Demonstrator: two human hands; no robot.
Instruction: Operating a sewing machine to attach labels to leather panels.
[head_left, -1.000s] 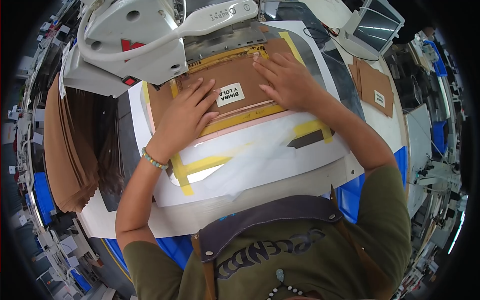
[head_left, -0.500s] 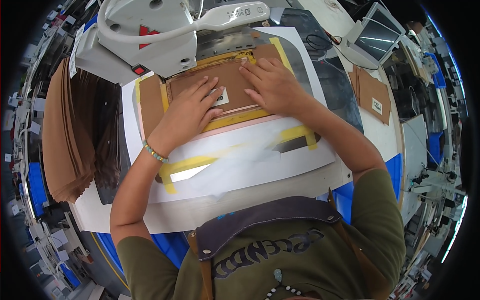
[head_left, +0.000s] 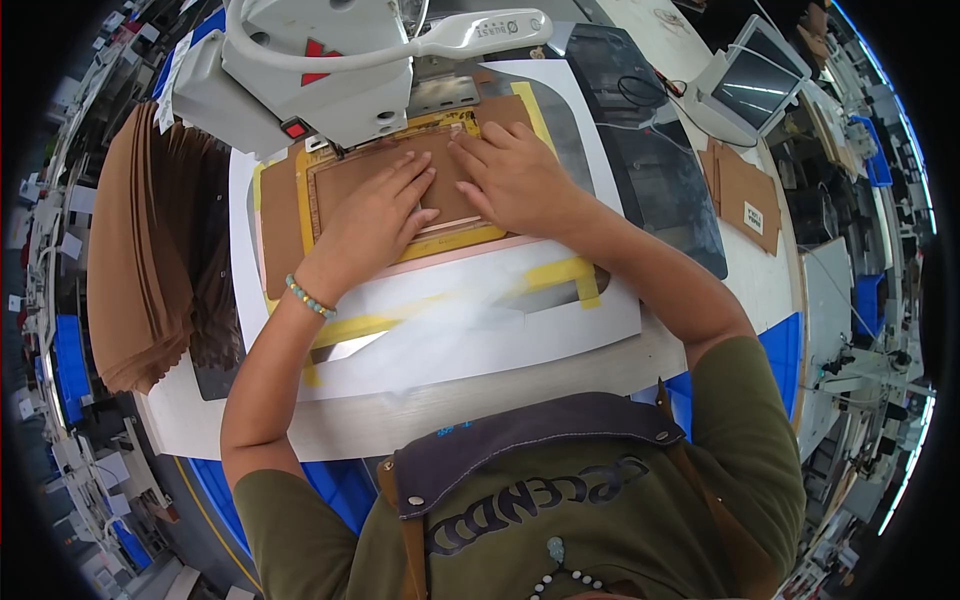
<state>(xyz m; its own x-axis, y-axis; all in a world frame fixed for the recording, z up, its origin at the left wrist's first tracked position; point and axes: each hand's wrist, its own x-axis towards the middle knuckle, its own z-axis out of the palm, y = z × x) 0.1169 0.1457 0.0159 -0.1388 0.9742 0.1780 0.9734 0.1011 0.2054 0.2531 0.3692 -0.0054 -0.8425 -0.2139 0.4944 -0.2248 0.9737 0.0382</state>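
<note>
A flat brown panel (head_left: pixel 342 164) lies inside a yellow-edged frame (head_left: pixel 455 241). The frame rests on a large white sheet (head_left: pixel 480 345) with yellow tape strips. My left hand (head_left: pixel 375 205) presses flat on the panel's left half, fingers stretched and a little apart. On the panel's right side my right hand (head_left: pixel 520 180) lies with its fingers spread, its fingertips near the frame's upper edge. Neither hand grips anything. A white machine head (head_left: pixel 345 75) with a metal foot reaches the frame's upper left edge. My hands hide part of the panel.
A thick stack of brown sheets (head_left: pixel 140 260) hangs at the left. At the right lie loose brown pieces (head_left: pixel 745 195), one with a white label, near a small screen (head_left: pixel 750 80) and dark cables (head_left: pixel 645 90). Blue bins (head_left: pixel 770 360) show below the table edge.
The white sheet, frame and panel have slid left under the machine head, and both hands have moved left with them. A white label on the panel is now hidden by my left hand.
</note>
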